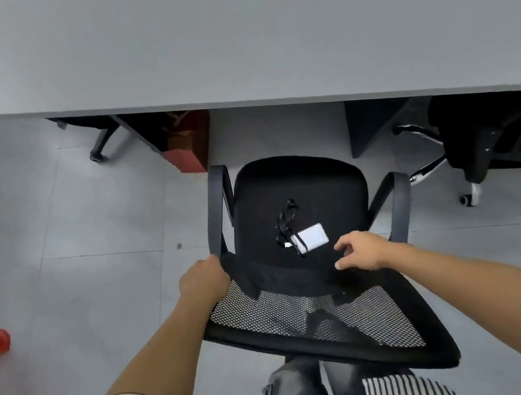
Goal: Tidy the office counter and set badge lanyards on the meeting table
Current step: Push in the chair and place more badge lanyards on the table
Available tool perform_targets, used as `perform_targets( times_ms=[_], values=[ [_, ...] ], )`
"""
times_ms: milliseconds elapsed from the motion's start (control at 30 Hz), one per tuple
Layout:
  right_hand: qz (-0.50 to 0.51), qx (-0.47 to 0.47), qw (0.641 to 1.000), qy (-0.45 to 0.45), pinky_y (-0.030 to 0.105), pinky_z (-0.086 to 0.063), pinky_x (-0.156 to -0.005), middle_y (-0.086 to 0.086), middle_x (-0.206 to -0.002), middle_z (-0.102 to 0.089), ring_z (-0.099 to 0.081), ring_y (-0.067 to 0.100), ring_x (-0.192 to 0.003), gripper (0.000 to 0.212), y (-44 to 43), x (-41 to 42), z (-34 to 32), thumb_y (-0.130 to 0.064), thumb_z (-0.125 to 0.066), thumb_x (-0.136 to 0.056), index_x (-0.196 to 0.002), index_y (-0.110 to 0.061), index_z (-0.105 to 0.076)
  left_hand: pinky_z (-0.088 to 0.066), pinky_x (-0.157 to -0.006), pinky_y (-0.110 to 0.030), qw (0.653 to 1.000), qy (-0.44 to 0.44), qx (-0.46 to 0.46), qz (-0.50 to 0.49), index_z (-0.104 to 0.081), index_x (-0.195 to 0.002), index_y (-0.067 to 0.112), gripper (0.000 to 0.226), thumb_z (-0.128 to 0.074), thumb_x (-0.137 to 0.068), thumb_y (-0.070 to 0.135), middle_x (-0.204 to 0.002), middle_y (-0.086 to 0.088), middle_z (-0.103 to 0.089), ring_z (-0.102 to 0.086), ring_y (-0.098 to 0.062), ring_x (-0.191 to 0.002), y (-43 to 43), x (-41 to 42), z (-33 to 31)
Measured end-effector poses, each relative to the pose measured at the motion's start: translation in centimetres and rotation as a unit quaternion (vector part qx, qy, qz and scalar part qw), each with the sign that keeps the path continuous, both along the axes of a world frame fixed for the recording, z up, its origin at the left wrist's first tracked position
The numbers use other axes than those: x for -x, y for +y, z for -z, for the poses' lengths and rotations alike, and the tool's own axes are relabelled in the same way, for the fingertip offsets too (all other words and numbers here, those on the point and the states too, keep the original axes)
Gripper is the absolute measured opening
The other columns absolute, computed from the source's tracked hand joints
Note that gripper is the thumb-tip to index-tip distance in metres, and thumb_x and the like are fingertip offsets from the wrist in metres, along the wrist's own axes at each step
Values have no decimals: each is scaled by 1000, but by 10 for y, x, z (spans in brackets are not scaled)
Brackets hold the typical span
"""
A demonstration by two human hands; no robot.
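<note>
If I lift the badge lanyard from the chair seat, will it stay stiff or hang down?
The black cord lanyard with white card holder likely goes floppy: its cord lies in loose loops. It looks light, being thin and flat. Lifted by the cord, the holder would probably swing over the black office chair.

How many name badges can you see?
1. The white badge card on a black lanyard lies on the seat of the black mesh office chair. Others may be hidden under the grey table.
</note>
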State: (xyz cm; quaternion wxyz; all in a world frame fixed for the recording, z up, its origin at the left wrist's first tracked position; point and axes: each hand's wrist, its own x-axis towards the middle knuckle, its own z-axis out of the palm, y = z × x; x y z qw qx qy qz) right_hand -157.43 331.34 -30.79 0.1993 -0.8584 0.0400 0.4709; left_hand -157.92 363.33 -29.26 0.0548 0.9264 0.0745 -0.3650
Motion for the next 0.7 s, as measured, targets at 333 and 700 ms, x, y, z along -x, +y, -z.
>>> perform_targets(
  times_ms=[333,700],
  values=[
    [-100,98,990,-7,33,-49,-82,3,-120,-62,-60,25,-107,51,5,-59,151,-27,-64,-84,-134,-24,-52,-42,-92,-49,991,-75,17,-108,-32,-141,12,51,-46,-96,31,-133,-15,-44,-46,-35,-116,-13,-68,99],
    [-222,195,952,-79,33,-50,-81,6,-134,-35,-38,25,-121,72,23,-68,307,-33,-79,-74,-133,-23,-39,-43,-81,-50,958,-136,33,-249,3,-154,17,69,-38,-100,26,-122,-19,-43,-50,-39,-99,-15,-86,229]
  ],
)
